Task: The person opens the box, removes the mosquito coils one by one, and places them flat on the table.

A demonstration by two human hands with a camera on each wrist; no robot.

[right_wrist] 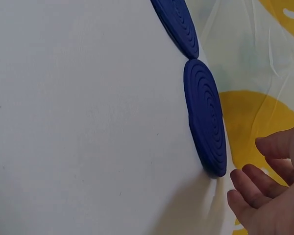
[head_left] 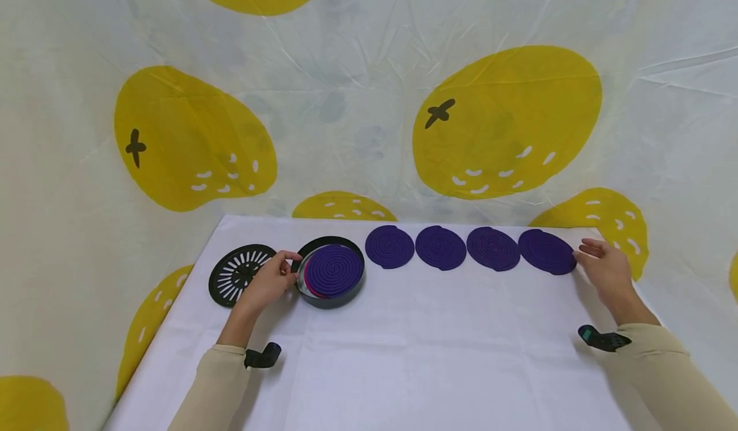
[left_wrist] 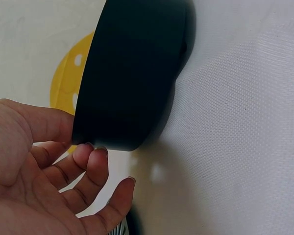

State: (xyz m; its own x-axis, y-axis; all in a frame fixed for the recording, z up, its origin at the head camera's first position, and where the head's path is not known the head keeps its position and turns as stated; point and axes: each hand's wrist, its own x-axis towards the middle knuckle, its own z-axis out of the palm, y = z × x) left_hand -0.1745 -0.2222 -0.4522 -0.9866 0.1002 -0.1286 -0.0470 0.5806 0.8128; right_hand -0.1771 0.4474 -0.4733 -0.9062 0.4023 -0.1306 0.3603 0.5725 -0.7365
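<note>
My left hand [head_left: 270, 284] holds the left rim of a round black tin [head_left: 330, 303], fingers bent at its edge; the left wrist view shows the tin's dark side wall [left_wrist: 132, 73] close up. Inside the tin lies a purple mosquito coil [head_left: 336, 269] above a pinkish-red one that shows only at the left edge. My right hand [head_left: 605, 266] hovers beside the rightmost purple coil [head_left: 546, 252], fingers loosely bent with nothing in them. In the right wrist view a small gap separates the fingertips from that coil [right_wrist: 206, 117].
Three more purple coils, the left [head_left: 389, 246], middle [head_left: 441, 248] and right [head_left: 492, 248], lie in a row between tin and rightmost coil. Left of the tin is a black slotted lid [head_left: 230, 277], partly behind my left hand. A white cloth covers the table [head_left: 432, 354]; a patterned curtain [head_left: 357, 111] hangs behind.
</note>
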